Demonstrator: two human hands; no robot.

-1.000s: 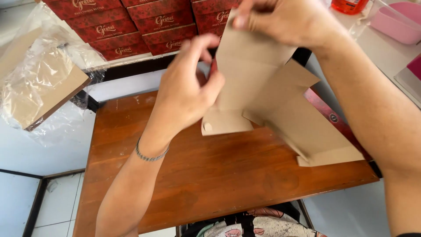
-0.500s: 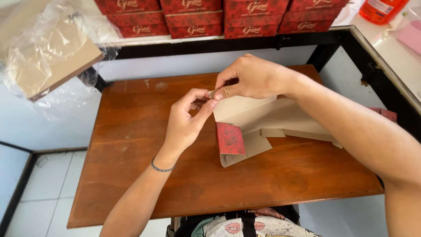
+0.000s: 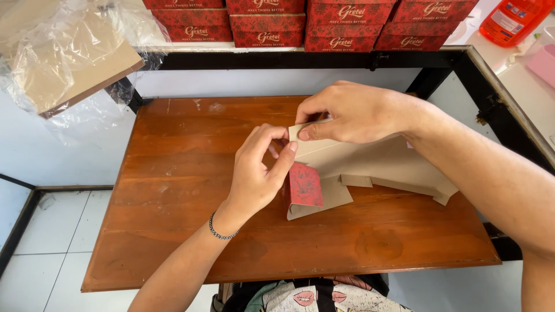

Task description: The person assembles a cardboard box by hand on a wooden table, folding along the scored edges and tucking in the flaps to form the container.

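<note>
Near the centre of the frame, on a brown wooden desk (image 3: 173,173): a flat cardboard box blank (image 3: 376,164), plain brown on the face turned up, lying mostly flat with its long axis running left to right and dipping slightly toward the right of the frame, its far end with small tabs pointing to the right edge of the desk. At the blank's left end, a flap (image 3: 304,185) folded over, showing a red printed side, its own long axis running roughly top to bottom of the frame. Left hand (image 3: 260,170), with a beaded bracelet (image 3: 221,231) at the wrist, closed on that left end, thumb and fingers pinching the cardboard just beside the red flap. Right hand (image 3: 352,112), reaching in from the right of the frame, fingers together and clamped on the blank's upper left corner, just above the left hand, the two hands nearly touching. Along the top of the frame, a row of red boxes (image 3: 341,23) stacked on a ledge behind the desk. Upper left, a stack of brown cardboard in clear plastic wrap (image 3: 63,63). Upper right corner, an orange bottle (image 3: 511,20) and part of a pink container (image 3: 543,60) on a pale counter. Lower left, white floor tiles (image 3: 40,231).
</note>
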